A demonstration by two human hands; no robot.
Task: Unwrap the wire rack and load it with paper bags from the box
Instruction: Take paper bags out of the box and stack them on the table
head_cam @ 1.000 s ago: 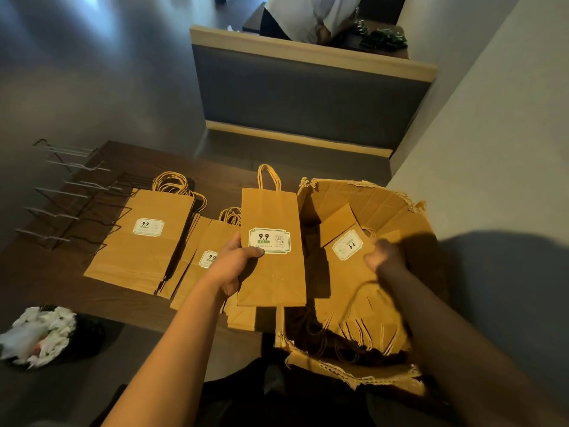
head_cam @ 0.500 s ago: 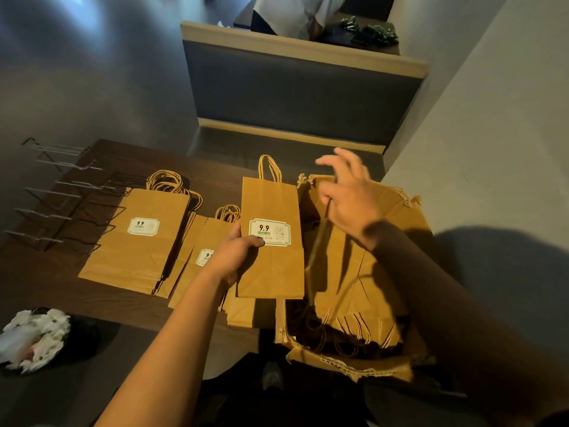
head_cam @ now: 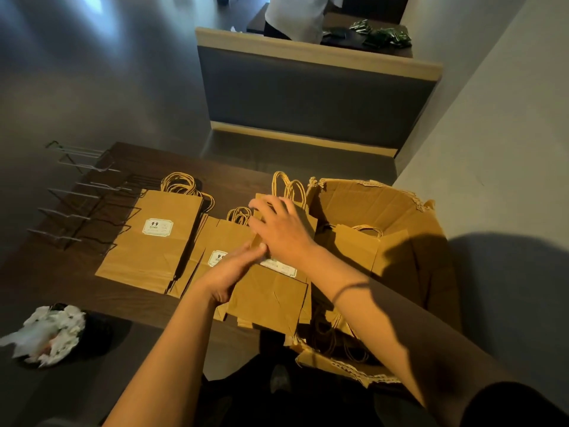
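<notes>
My left hand [head_cam: 234, 272] grips a small stack of brown paper bags [head_cam: 271, 298] by its left edge, just above the table's front. My right hand [head_cam: 280, 229] lies flat on top of that stack, fingers spread, covering most of the label. The open cardboard box [head_cam: 369, 204] stands to the right with more bags [head_cam: 357, 248] upright inside. Flat on the table lie a labelled bag pile [head_cam: 154, 238] and a second, fanned pile [head_cam: 212, 241]. The bare wire rack [head_cam: 77, 208] lies at the table's left end.
The dark wooden table [head_cam: 61, 288] ends close to my body. A black bin [head_cam: 49, 334] full of white wrapping stands on the floor at lower left. A grey bench [head_cam: 308, 97] faces me; a person [head_cam: 295, 16] stands behind it. A wall runs along the right.
My right hand came out of the box with a bag, swung left and laid it on the bag in my left hand. The left hand stayed in place.
</notes>
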